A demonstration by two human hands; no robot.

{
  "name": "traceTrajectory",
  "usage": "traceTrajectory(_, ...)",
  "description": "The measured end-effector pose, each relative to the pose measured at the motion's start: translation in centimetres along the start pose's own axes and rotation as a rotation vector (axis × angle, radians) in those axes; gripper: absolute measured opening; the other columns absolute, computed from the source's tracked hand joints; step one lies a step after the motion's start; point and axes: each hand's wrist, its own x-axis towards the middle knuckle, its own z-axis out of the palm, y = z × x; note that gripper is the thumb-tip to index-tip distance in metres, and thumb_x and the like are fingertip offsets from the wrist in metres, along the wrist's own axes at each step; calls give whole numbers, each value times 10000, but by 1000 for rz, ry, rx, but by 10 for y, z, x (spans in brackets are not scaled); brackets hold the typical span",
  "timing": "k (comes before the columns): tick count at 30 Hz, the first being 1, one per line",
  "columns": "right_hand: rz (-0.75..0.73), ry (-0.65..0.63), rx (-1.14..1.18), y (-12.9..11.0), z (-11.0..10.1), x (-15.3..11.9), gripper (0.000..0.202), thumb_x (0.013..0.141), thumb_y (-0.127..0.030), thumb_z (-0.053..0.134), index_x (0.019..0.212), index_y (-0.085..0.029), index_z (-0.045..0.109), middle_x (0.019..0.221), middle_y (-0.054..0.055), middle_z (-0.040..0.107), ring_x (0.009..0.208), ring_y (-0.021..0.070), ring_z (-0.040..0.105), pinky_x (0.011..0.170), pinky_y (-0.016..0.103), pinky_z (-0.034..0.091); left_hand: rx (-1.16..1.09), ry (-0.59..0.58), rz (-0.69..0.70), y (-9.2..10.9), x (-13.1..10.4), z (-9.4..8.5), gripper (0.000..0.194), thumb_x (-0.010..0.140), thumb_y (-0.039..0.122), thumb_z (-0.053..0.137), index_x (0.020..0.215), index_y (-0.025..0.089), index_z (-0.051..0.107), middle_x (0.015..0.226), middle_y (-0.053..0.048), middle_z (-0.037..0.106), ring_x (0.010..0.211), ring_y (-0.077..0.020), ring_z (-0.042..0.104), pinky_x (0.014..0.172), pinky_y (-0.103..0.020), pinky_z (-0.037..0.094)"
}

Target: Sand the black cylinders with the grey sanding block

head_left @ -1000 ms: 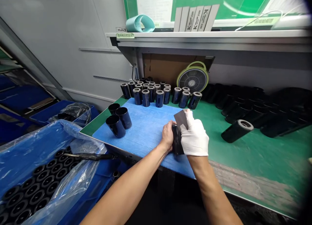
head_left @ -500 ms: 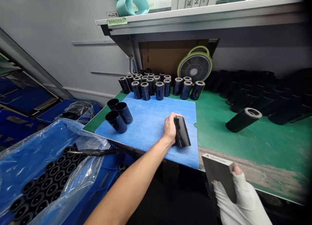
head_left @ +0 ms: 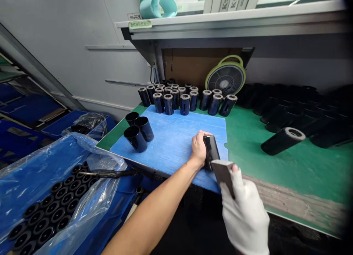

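Note:
My bare left hand (head_left: 199, 149) is wrapped round a glossy black cylinder (head_left: 211, 148) over the right part of the blue mat (head_left: 171, 137). In my right hand (head_left: 241, 199), which wears a white glove with a bare thumb tip, is a flat grey block (head_left: 224, 176). The block's upper end overlaps the lower end of the cylinder in view; whether they touch I cannot tell. Three open black cylinders (head_left: 135, 139) stand at the mat's left. Behind the mat, several black cylinders with pale ring tops (head_left: 184, 104) stand in rows.
A black cylinder (head_left: 282, 141) lies tilted on the green table (head_left: 242, 137), with many dark cylinders behind it. A green-rimmed fan (head_left: 226, 80) stands at the back under a shelf (head_left: 220, 21). Lower left, a plastic-lined blue crate (head_left: 30, 155) holds black parts and a screwdriver-like tool (head_left: 110, 173).
My right hand has brought the grey block left and up, to the cylinder's lower end. My left hand keeps hold of the cylinder. The whole view has shifted slightly.

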Motion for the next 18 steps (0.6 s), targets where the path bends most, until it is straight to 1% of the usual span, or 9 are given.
traceTrajectory(4, 6, 70, -47, -2, 8, 16, 545, 1015, -318, 465, 1544, -218, 384, 878, 52, 569, 688, 169, 527, 571, 282, 404, 7, 35, 0, 1, 1, 0, 477, 976, 492, 398, 751, 175, 675, 738, -53, 710, 794, -212, 661, 757, -292, 520)
traceTrajectory(7, -43, -6, 15, -1, 4, 10, 574, 1024, -278, 418, 1585, -219, 313, 859, 54, 567, 681, 173, 522, 573, 284, 411, 3, 14, -2, 3, 0, -1, 480, 977, 490, 387, 753, 180, 677, 732, -56, 704, 796, -219, 666, 750, -300, 524)
traceTrajectory(9, 1, -20, 53, 1, 2, 8, 601, 1014, -258, 439, 1597, -246, 295, 880, 59, 597, 671, 169, 529, 573, 285, 417, 23, -2, 33, 2, 0, -1, 495, 983, 479, 369, 733, 184, 678, 723, -59, 698, 778, -215, 657, 741, -299, 521)
traceTrajectory(10, 51, 13, 54, 2, 4, 14, 594, 1004, -272, 465, 1583, -246, 335, 891, 63, 612, 651, 169, 525, 561, 291, 413, 38, -5, 62, 1, 0, -2, 493, 985, 470, 369, 727, 186, 678, 727, -57, 696, 765, -208, 647, 740, -295, 516)
traceTrajectory(11, 113, 11, 106, 5, 7, 26, 566, 996, -279, 468, 1556, -229, 399, 905, 78, 631, 683, 187, 557, 588, 309, 445, 56, -3, 93, 0, 0, -2, 488, 986, 463, 374, 727, 185, 679, 735, -53, 694, 755, -198, 636, 740, -289, 510)
traceTrajectory(13, 214, -155, 361, 14, 15, 64, 557, 934, -281, 546, 1487, -218, 512, 1037, 111, 686, 832, 230, 643, 735, 361, 532, 66, 2, 122, -1, -1, -3, 496, 990, 490, 379, 756, 176, 683, 745, -49, 684, 734, -183, 617, 733, -282, 500)
traceTrajectory(14, 231, -156, 402, 22, 17, 83, 576, 901, -287, 588, 1471, -237, 531, 1116, 103, 696, 905, 238, 666, 802, 370, 550, 54, -5, 114, 0, -1, -4, 522, 993, 532, 371, 785, 171, 686, 742, -48, 676, 725, -181, 612, 722, -281, 498)
traceTrajectory(16, 320, -79, 463, 41, 15, 108, 631, 894, -346, 619, 1506, -280, 481, 1309, 82, 652, 1106, 254, 657, 984, 404, 525, 33, -56, 93, 4, -2, -9, 603, 989, 634, 337, 862, 166, 695, 731, -43, 655, 712, -182, 606, 699, -279, 497)
traceTrajectory(18, 431, 24, 473, 62, 6, 102, 647, 898, -453, 631, 1512, -341, 459, 1320, 44, 660, 1126, 250, 669, 1030, 421, 515, 70, -164, 123, 12, -6, -19, 610, 959, 691, 393, 966, 171, 711, 769, -38, 657, 742, -184, 613, 725, -276, 497)
